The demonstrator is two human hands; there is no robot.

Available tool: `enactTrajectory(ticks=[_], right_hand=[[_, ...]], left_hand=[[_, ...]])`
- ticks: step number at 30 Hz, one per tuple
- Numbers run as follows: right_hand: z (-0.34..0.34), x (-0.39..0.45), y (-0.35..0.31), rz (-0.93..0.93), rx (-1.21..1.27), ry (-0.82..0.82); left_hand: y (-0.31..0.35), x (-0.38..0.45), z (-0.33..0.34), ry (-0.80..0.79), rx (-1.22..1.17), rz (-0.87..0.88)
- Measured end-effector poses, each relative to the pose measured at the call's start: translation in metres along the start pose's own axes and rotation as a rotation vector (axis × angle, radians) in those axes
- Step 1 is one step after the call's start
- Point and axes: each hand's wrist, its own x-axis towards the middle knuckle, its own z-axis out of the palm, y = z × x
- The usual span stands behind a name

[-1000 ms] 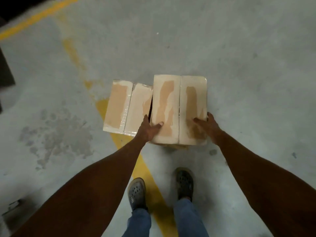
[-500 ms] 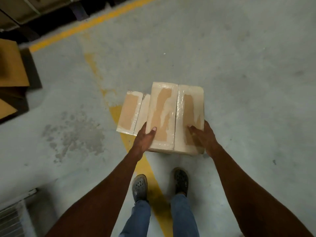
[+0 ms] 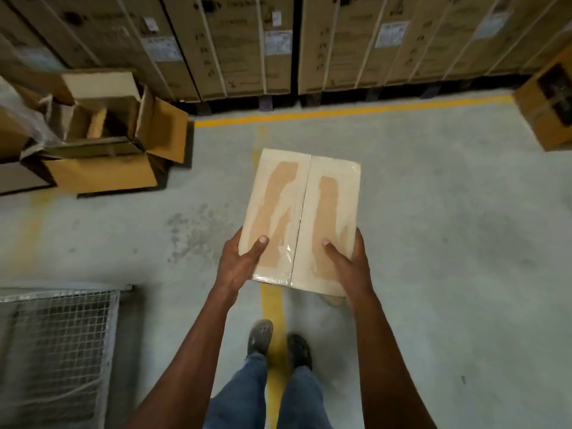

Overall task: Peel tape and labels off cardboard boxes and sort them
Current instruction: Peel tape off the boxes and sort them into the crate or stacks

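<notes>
I see grey concrete floor [image 3: 433, 243], yellow line [image 3: 340, 112] along its far edge, strapped cartons [image 3: 235, 41] beyond, open boxes [image 3: 102, 156] far left, wire cage [image 3: 58, 345] near left. Left hand [image 3: 240, 264] and right hand [image 3: 346, 264] grip box [image 3: 298, 218] by near corners, thumbs on top, held over floor. Since half second ago: second box no longer beside it, view raised toward cartons.

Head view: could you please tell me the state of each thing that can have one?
Box: flaps closed, lifted off the floor, shiny tape along its seam, patches of torn paper on top.
Left hand: gripping the box's near left edge, thumb on top.
Right hand: gripping the near right edge, thumb on top.
Open cartons: flaps open, on the floor at left.
Strapped cartons: closed, strapped, labels on.
</notes>
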Motion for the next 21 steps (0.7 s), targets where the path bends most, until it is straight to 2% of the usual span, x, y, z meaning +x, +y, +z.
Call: enactTrajectory(ticks=[9,15,21], right_hand=[[0.066,-0.061,-0.099,-0.2,-0.151,-0.405],[0.138,-0.11,-0.109,-0.26,-0.255,-0.64],[0.236,-0.203,-0.1,-0.322,-0.359,-0.911]], left_hand=[[0.009,-0.11,-0.094,0.359,-0.231,0.019],[-0.008,-0.181,-0.156,0.599,-0.321,0.041],[-0.063,-0.265,-0.246,0.864,-0.376,-0.043]])
